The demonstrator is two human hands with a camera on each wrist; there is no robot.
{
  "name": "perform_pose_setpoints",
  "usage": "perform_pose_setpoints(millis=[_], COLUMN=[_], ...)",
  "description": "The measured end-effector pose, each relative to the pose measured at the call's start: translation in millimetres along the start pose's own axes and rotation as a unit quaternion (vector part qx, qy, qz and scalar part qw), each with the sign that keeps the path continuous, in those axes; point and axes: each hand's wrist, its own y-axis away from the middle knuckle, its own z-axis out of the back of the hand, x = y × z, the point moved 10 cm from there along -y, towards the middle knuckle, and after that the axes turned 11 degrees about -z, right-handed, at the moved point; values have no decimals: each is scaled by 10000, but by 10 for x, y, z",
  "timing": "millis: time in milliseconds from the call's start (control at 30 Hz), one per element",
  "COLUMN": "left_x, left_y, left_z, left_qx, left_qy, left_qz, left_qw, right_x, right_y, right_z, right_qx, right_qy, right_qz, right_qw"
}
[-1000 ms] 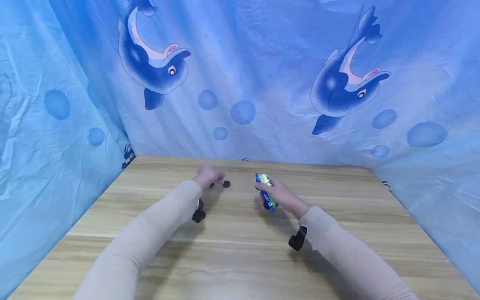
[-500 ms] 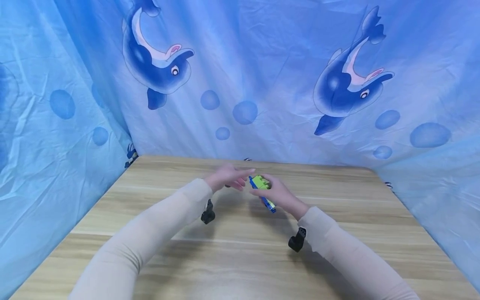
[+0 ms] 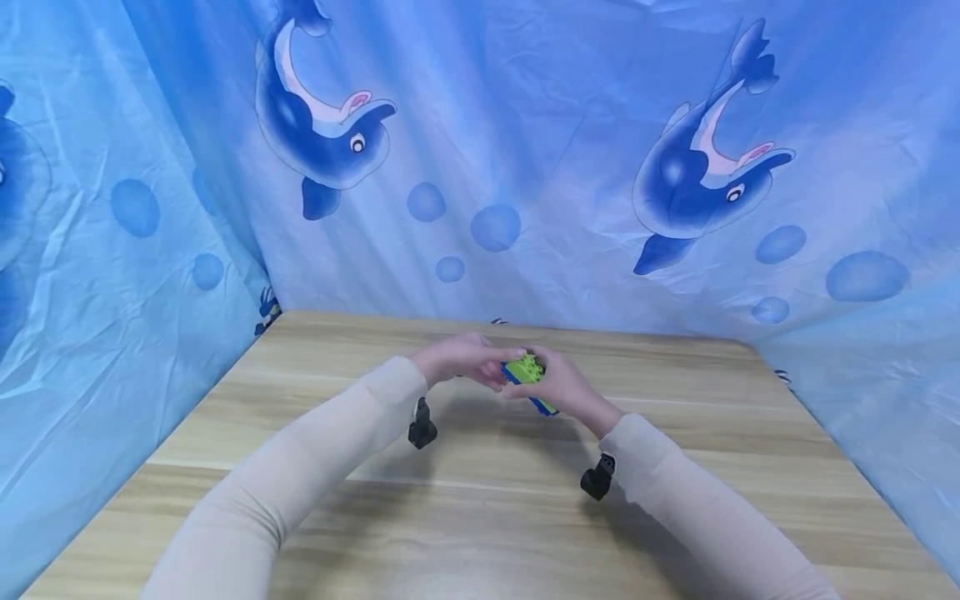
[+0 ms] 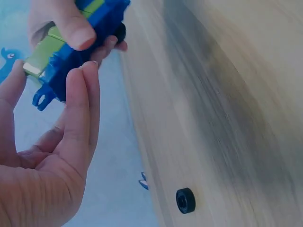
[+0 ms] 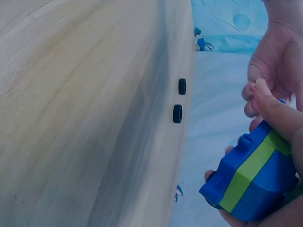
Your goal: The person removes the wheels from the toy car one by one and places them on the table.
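Observation:
A blue and lime-green plastic toy car point(image 3: 522, 370) is held up off the table between both hands. My right hand point(image 3: 567, 388) grips its body, thumb on one side and fingers underneath. The left hand point(image 3: 459, 358) has its thumb and fingertips around the far end, beside a blue loop point(image 4: 42, 98) in the left wrist view. A black wheel point(image 4: 121, 32) shows under the car by the right fingers. Whether the left fingers hide a small part, I cannot tell. In the right wrist view, two loose black wheels point(image 5: 177, 114) stand on the table beyond the car.
The wood-grain table point(image 3: 480, 517) ends at a back edge against a blue dolphin-print curtain point(image 3: 525, 150), which also hangs on the left and right sides. Black camera mounts point(image 3: 422, 425) sit at both wrists.
The left hand has left the spot by the black wheels and moved right to the toy car, its fingers now on the car's end. The right hand has turned the car so more green shows.

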Motion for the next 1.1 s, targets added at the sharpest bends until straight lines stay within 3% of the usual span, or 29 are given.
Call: perform_pose_setpoints(millis=[167, 400, 600, 767, 933, 1100], left_x=[-30, 7, 30, 4, -39, -78], left_y=[-3, 57, 100, 103, 120, 131], left_z=[-33, -23, 65, 103, 141, 167], left_qx=[-82, -344, -647, -914, -1352, -1818], left_qy=[292, 545, 495, 559, 219, -274], left_qz=[17, 186, 91, -199, -438, -733], left_qw=[9995, 9977, 9966, 9940, 9896, 9802], right_x=[34, 29, 9, -78, -180, -226], right_y=[9, 20, 21, -15, -34, -35], right_z=[48, 71, 149, 287, 378, 387], right_qx=[-187, -218, -72, -16, -36, -16], right_qy=[109, 23, -397, -770, -983, -1389], right_qz=[199, 120, -38, -172, -503, -635], right_qw=[9996, 9997, 9992, 9969, 9939, 9883])
